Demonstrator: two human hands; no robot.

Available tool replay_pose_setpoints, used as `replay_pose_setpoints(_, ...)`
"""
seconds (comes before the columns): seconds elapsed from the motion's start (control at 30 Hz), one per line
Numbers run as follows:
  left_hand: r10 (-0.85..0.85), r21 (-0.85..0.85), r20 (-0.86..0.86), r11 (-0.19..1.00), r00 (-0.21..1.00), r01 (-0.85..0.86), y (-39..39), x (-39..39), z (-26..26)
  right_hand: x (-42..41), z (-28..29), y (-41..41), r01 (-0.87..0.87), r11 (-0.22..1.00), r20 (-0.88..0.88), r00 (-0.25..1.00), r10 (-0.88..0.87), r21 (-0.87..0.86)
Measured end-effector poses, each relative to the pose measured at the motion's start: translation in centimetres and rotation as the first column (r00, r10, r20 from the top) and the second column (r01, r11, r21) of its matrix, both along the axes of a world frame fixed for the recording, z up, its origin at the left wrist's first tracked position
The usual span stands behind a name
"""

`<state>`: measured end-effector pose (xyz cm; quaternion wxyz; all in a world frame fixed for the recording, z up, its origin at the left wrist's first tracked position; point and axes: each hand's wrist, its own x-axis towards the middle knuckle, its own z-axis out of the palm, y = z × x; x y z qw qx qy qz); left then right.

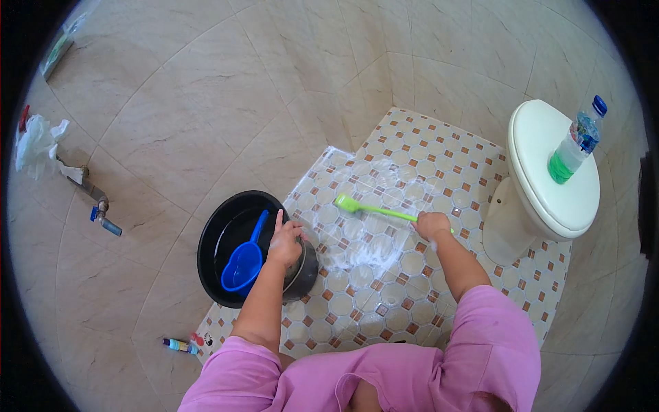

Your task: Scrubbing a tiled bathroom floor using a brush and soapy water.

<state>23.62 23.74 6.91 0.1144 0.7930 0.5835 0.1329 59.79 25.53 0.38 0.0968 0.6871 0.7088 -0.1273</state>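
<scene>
My right hand [432, 226] is closed around the handle of a bright green long-handled scrub brush [349, 203]. The brush head rests on floor tiles [355, 309] that are patterned in cream octagons and small brown squares. White foam [378, 255] lies in streaks around it. On the left, my left hand [285, 244] rests at the right rim of a black plastic bucket [210, 268], with its fingers apart and the index finger extended. Inside the bucket is a blue plastic dipper [243, 265], its handle leaning towards the far rim.
At the right stands a white toilet [535, 165]; a plastic bottle [576, 141] holding some green liquid sits on its closed lid. A wall tap [102, 208] with a blue handle and a plastic bag [38, 147] are at the left. A small bottle [180, 346] lies below the bucket.
</scene>
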Motion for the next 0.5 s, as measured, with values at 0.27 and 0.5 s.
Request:
replay_pose_setpoints(0.27,-0.014,-0.010,-0.008,1.000,1.000,0.014,0.4,0.1,-0.1,-3.5,-0.6,-0.1,0.095,0.994,-0.172,0.981,-0.085,0.053)
replay_pose_setpoints(0.5,-0.011,-0.004,0.013,1.000,1.000,0.011,0.8,-0.2,-0.4,-6.4,2.0,-0.3,-0.314,0.947,-0.123,0.939,0.321,0.074)
